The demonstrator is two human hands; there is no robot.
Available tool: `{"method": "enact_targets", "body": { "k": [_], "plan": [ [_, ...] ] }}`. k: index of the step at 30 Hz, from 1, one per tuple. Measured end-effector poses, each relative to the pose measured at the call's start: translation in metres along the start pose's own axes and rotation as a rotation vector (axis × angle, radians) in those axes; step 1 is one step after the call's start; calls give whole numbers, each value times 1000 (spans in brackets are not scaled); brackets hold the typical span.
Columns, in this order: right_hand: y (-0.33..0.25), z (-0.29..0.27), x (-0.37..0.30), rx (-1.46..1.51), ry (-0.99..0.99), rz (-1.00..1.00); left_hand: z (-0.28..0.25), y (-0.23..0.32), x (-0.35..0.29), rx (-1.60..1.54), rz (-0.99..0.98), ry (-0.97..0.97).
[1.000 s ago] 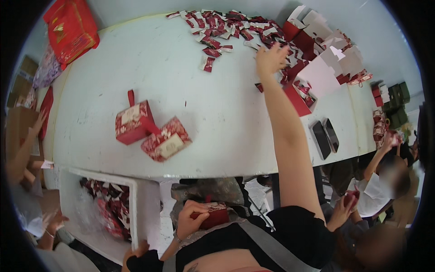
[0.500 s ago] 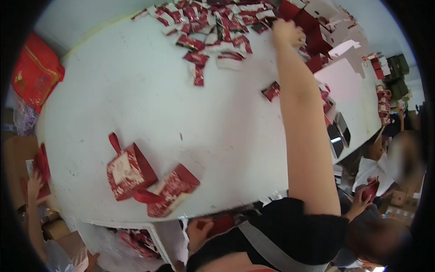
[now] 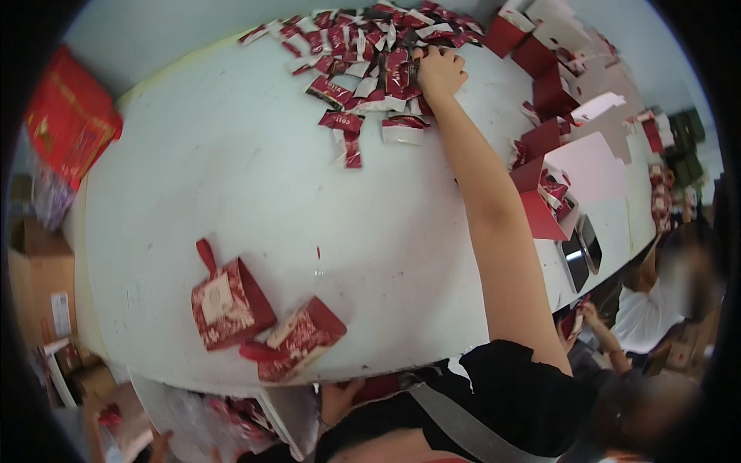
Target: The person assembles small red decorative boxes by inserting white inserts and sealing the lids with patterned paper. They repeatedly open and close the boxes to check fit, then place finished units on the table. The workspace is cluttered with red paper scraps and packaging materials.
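My right hand (image 3: 441, 72) reaches to the right edge of a pile of small red-and-white packets (image 3: 349, 94) at the far side of the table. Its fingers are bent and apart, close against a packet; their undersides are hidden. My left hand (image 3: 336, 401) is below the near table edge, closed on a red box (image 3: 378, 388) that is partly covered by the table and my black sleeve. Two red patterned boxes with ribbon loops lie near the front of the table, one on the left (image 3: 231, 305) and one to its right (image 3: 301, 339).
Open red boxes (image 3: 552, 181), some with packets in them, line the right side. Two phones (image 3: 575, 258) lie beside them. A red bag (image 3: 71, 116) and a cardboard carton (image 3: 42, 285) are at the left. Other people work at the lower left and right.
My right hand has moved left, from beside the open boxes to the packet pile. The head view has shifted slightly. My left hand stays by the red box.
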State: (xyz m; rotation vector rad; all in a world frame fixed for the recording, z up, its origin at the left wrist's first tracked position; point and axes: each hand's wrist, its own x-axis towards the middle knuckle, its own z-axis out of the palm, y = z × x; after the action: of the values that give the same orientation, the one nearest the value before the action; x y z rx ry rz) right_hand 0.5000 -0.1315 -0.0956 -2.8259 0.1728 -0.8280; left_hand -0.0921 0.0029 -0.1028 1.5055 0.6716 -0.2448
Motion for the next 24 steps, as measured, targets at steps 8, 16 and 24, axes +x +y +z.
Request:
{"method": "enact_targets", "body": {
  "k": [8,16,24],
  "plan": [
    [-122,18,2,659,-452,-681,-7,12,-23,74,299,-97],
    [-167,-261,-220,1057,-1016,-1365,-35,-1,-79,22,414,143],
    [-146,-232,-237,591,-1138,-1705,-17,21,-60,118,629,-97]
  ]
}}
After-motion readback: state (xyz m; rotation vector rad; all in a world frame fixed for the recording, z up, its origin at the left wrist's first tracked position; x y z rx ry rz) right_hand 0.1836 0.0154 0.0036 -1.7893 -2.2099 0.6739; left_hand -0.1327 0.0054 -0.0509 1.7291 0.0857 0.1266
